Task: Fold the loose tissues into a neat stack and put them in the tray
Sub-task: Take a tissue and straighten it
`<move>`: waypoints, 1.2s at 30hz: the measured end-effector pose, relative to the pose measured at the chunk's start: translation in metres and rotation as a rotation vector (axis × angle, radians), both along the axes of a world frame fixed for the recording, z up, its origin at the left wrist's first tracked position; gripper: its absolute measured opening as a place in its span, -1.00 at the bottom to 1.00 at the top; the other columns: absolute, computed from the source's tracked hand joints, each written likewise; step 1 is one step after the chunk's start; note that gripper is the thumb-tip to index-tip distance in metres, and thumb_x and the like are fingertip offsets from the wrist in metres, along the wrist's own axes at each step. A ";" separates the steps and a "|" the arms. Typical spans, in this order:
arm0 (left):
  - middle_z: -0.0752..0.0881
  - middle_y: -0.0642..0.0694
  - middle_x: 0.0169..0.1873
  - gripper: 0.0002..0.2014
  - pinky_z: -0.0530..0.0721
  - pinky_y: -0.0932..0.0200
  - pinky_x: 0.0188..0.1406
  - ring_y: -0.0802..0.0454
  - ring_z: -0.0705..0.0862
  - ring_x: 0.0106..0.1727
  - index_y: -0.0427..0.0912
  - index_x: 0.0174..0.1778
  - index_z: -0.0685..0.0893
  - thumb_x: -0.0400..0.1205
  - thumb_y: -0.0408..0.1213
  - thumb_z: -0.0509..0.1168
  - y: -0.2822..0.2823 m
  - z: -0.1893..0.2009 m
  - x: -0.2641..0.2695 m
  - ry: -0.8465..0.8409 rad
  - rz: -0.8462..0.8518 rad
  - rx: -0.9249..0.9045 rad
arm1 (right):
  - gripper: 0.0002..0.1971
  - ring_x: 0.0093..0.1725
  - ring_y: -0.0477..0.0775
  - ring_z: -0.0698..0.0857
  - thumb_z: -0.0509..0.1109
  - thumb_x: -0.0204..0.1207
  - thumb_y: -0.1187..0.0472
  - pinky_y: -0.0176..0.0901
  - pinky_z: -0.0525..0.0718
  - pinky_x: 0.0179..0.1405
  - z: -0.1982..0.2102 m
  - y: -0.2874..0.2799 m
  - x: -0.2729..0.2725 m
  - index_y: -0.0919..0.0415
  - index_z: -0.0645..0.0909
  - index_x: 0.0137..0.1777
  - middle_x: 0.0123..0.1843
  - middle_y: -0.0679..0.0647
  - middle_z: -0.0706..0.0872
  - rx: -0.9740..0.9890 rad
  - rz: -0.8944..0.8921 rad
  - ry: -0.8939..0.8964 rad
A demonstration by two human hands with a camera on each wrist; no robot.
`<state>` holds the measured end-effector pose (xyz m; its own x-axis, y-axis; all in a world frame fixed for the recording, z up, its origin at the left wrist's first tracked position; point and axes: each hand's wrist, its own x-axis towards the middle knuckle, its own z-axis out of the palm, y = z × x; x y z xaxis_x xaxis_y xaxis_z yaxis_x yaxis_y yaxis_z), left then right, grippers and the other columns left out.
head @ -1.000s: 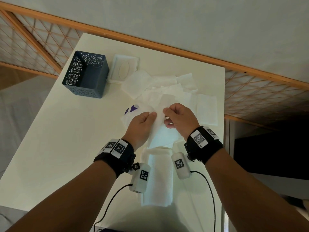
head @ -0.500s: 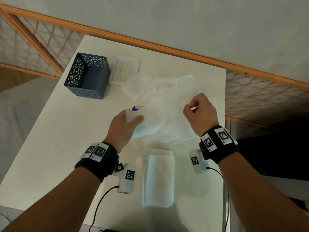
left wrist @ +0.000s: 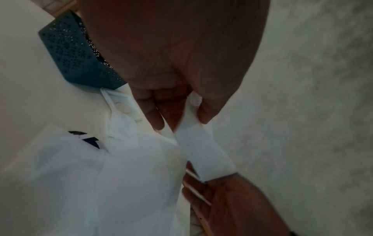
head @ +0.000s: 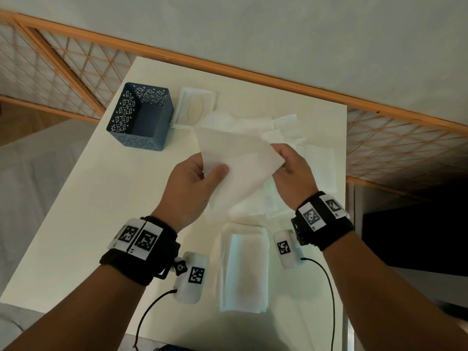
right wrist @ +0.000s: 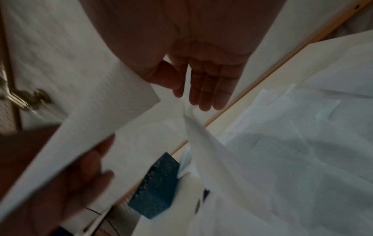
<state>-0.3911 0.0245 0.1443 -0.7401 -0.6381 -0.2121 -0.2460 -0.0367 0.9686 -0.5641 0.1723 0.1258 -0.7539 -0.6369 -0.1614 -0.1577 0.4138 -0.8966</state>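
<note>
Since half a second ago the hands have drawn closer together and lifted the tissue (head: 238, 160) off the pile; it now hangs in the air above the table (head: 76, 224), stretched between them. The left hand (head: 192, 183) pinches its near-left edge under the thumb, and the right hand (head: 291, 171) pinches the right corner between thumb and fingers. The left wrist view shows that left pinch close up, thumb against fingers with a folded strip of tissue running to the right hand below. The right wrist view shows the sheet's corner caught between thumb and straight fingers, which the head view hides. Beneath lies the pile (head: 286, 138) of loose tissues; a dark printed mark shows on something white there in the wrist views, too blurred to read. A folded stack (head: 243, 269) lies near the table's front edge. The dark perforated tray (head: 141, 117) stands at the far left, empty as far as its inside shows, with a white lid (head: 197, 107) just beside it.
</note>
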 end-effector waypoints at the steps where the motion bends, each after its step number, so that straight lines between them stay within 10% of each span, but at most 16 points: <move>1: 0.91 0.00 0.04 -0.90 0.81 -0.16 0.21 -0.07 0.87 0.10 -0.06 0.14 0.86 0.76 -0.24 0.45 0.000 -0.001 0.001 -0.013 -0.001 -0.003 | -0.70 0.25 -0.23 0.71 0.31 0.70 0.19 -0.33 0.64 0.20 0.004 0.002 -0.001 -0.03 0.67 0.37 0.27 -0.22 0.78 -0.049 0.001 -0.030; 6: 0.91 0.10 -0.04 -0.90 0.80 -0.20 0.24 0.02 0.86 0.06 0.04 0.13 0.87 0.74 -0.12 0.47 -0.003 -0.006 0.009 -0.114 -0.040 -0.103 | -0.35 0.67 -0.18 0.41 0.08 0.54 0.23 -0.09 0.36 0.72 0.011 0.017 -0.007 -0.13 0.49 0.63 0.68 -0.16 0.48 -0.072 0.016 0.070; 9: 0.89 0.18 -0.10 -0.90 0.80 0.01 0.08 0.10 0.83 -0.04 0.12 0.12 0.85 0.74 -0.11 0.45 -0.002 -0.005 0.012 -0.181 -0.112 -0.167 | -0.38 0.69 -0.19 0.37 0.18 0.54 0.24 -0.16 0.37 0.71 0.018 0.020 -0.005 -0.06 0.53 0.63 0.72 -0.12 0.42 -0.104 0.070 0.156; 12: 0.89 -0.05 -0.07 -0.88 0.75 -0.19 0.13 -0.23 0.80 0.02 0.06 0.15 0.86 0.74 -0.09 0.46 0.001 -0.004 0.013 -0.202 -0.189 -0.144 | -0.43 0.69 -0.16 0.36 0.39 0.60 0.08 -0.18 0.42 0.63 0.021 0.017 0.010 -0.09 0.53 0.64 0.72 -0.15 0.41 0.058 0.352 0.319; 16: 0.88 -0.10 -0.05 -0.88 0.71 -0.15 0.18 -0.23 0.77 0.04 0.02 0.15 0.87 0.74 -0.14 0.48 0.003 -0.006 0.013 -0.172 -0.266 -0.094 | -0.55 0.54 -0.12 0.50 0.50 0.61 -0.04 0.06 0.46 0.61 0.003 0.014 0.028 -0.09 0.65 0.49 0.55 -0.14 0.59 0.201 0.507 0.381; 23: 0.76 0.07 -0.30 -0.79 0.58 0.26 -0.15 0.18 0.63 -0.27 -0.10 -0.12 0.81 0.70 -0.05 0.50 0.002 -0.027 0.012 -0.203 -0.108 -0.088 | -0.89 -0.13 0.02 0.62 0.40 0.72 0.06 0.07 0.65 -0.03 -0.014 0.021 0.039 0.07 0.60 0.03 -0.13 -0.10 0.66 0.220 0.442 0.355; 29: 0.57 -0.17 0.41 -0.30 0.64 -0.14 0.38 -0.22 0.62 0.41 -0.20 0.47 0.53 0.56 0.15 0.56 -0.018 -0.100 0.025 -0.734 0.241 -0.066 | -0.83 -0.32 0.13 0.55 0.38 0.72 0.07 -0.01 0.56 -0.25 -0.023 0.038 0.036 0.12 0.49 -0.02 -0.24 0.11 0.61 0.245 0.265 0.191; 36: 0.37 -0.26 0.53 -0.01 0.54 -0.23 0.40 -0.30 0.38 0.55 -0.25 0.63 0.32 0.43 0.14 0.65 -0.004 -0.120 0.027 -1.033 0.246 -0.131 | -0.90 -0.09 0.19 0.82 0.45 0.68 0.13 0.13 0.79 0.00 -0.021 0.047 0.044 0.05 0.57 0.07 -0.10 0.06 0.87 0.158 0.049 -0.105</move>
<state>-0.3640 0.0207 0.0241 -0.0893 -0.8086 -0.5815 -0.9494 -0.1074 0.2951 -0.5201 0.2189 0.1053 -0.6964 -0.6329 -0.3384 -0.0902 0.5450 -0.8336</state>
